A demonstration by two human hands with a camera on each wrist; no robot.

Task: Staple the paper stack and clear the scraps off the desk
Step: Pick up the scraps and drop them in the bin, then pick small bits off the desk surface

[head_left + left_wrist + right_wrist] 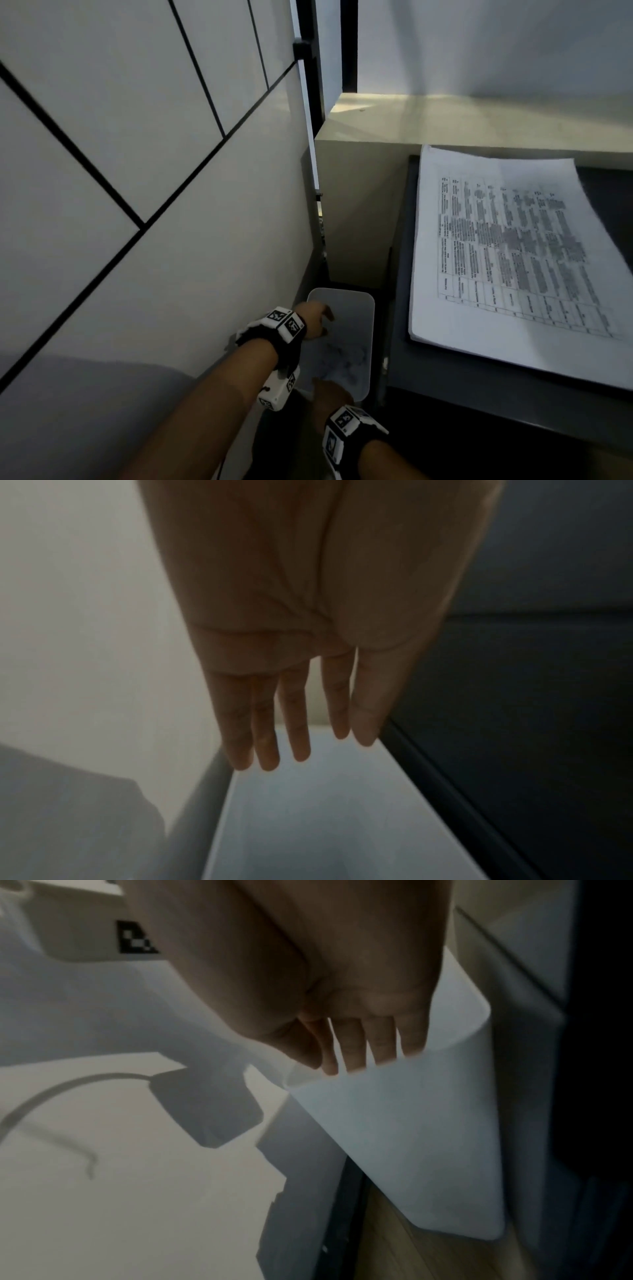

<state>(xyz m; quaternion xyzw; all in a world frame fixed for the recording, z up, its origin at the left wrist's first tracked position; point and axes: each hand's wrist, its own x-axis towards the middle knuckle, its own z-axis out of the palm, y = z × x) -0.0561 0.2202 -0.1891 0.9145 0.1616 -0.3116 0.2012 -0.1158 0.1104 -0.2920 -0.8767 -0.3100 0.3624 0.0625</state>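
A printed paper stack (507, 246) lies on the dark desk (445, 370) at the right. Down between the wall and the desk stands a white bin (364, 301), with dark blurred scraps (346, 359) inside. My left hand (325, 322) hovers over the bin's far end; in the left wrist view its fingers (298, 737) hang straight and hold nothing above the bin's inside (308, 818). My right hand (329, 387) is at the near rim. Its straight fingers (356, 1053) reach over the bin's wall (411, 1137), and the rim hides their tips.
A tiled white wall (137, 171) closes the left side. A beige cabinet (359, 205) stands behind the bin, against the desk's far end. The gap that holds the bin is narrow. No stapler is in view.
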